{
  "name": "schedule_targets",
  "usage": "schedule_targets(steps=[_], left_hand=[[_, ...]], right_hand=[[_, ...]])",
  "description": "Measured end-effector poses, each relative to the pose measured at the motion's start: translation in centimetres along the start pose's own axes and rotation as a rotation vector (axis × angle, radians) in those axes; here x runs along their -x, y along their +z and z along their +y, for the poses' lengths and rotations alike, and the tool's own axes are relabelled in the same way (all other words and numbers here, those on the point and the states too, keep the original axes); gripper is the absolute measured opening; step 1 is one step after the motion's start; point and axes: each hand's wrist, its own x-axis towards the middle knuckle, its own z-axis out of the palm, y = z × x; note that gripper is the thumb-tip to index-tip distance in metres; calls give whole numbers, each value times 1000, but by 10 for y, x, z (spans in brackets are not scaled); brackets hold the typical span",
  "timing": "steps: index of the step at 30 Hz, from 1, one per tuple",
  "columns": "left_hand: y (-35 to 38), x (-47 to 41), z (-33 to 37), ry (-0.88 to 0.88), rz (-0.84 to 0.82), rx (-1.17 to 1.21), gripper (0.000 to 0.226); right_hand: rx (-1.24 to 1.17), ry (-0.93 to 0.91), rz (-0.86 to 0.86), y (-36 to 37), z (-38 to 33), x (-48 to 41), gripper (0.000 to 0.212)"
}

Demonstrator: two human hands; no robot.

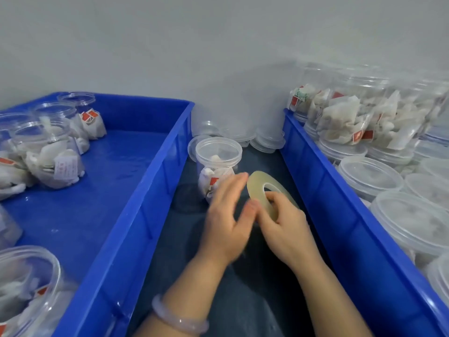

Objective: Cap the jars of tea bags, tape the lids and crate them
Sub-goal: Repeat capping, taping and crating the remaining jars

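Note:
A clear plastic jar of tea bags (217,161) with its lid on stands on the dark table between two blue crates. My right hand (283,223) grips a roll of clear tape (261,188), fingers through its hole. My left hand (227,212) is beside the roll with straight fingers, its thumb touching the roll's near edge; the hand is motion-blurred and partly covers the jar's lower right side.
The left blue crate (136,198) holds several open jars of tea bags (52,156). The right blue crate (340,205) is stacked with capped jars (369,176). Spare clear lids (267,141) are piled against the wall behind the jar.

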Motion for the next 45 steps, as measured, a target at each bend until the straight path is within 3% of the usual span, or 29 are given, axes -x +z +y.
schedule_targets(steps=[2,4,8,12,14,20,23,26,27,29,32,33,36,41,45], left_hand=[[0,2,1,20,-144,33,60],[-1,0,0,2,-165,91,63],[2,-1,-2,-195,-68,443,53],[4,1,-2,-205,63,489,35],[3,-1,-2,-203,106,473,28],[-3,-2,2,-62,144,254,16],[-2,-3,2,71,140,35,3],[-2,-3,1,144,71,-75,11],[-3,-3,1,149,57,-81,15],[-3,-1,1,129,44,-67,20],[-3,0,1,37,29,8,5],[-4,0,2,-16,26,76,3],[-6,0,0,-68,36,182,31],[-6,-2,-1,-37,111,87,9],[-5,-3,0,14,123,-58,11]], right_hand=[[-247,-17,-21,-3,-3,3,38],[-476,-10,-33,-6,-5,4,39],[-561,-45,-1,-4,-6,5,59],[-659,-63,41,3,-4,4,33],[-693,-75,13,3,-4,4,36],[-653,-103,-18,4,-3,4,49],[-627,-131,-43,4,-3,5,28],[-540,-141,-63,2,-3,4,57],[-499,-134,-48,2,-3,4,62],[-400,-126,-8,6,-1,3,45],[-255,-137,55,10,8,2,53],[-259,-176,72,9,9,2,46],[-302,-210,87,7,8,4,26],[-212,-136,38,7,15,-1,61],[-137,-151,80,6,11,-5,57]])
